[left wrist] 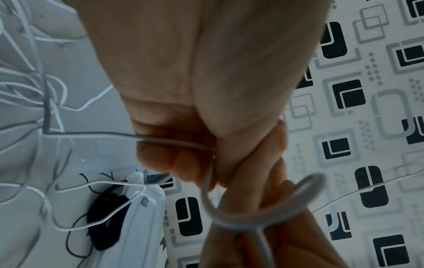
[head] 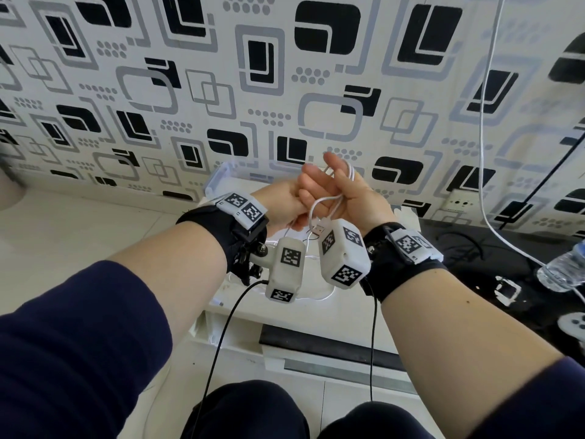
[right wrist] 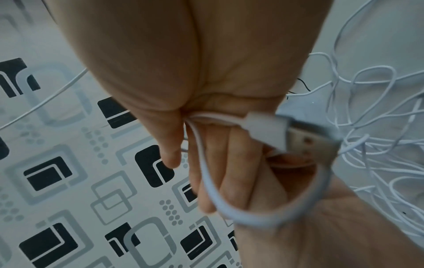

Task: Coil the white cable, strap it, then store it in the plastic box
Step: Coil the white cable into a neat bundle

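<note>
Your right hand [head: 351, 198] and left hand [head: 285, 204] meet at frame centre, both pinching white cable [head: 326, 201], loop wound round right fingers [right wrist: 220, 163]; USB plug [head: 319, 230] dangles below. Plastic box [head: 221, 179] behind left wrist.

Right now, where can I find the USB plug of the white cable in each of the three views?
Head: the USB plug hangs just below the joined hands, centre of picture, above the wrist cameras.
Left wrist: not in view; only a cable loop shows.
Right wrist: right of centre, large and blurred, beside the right hand.
Shared landmark: the black-and-grey patterned wallpaper.
</note>
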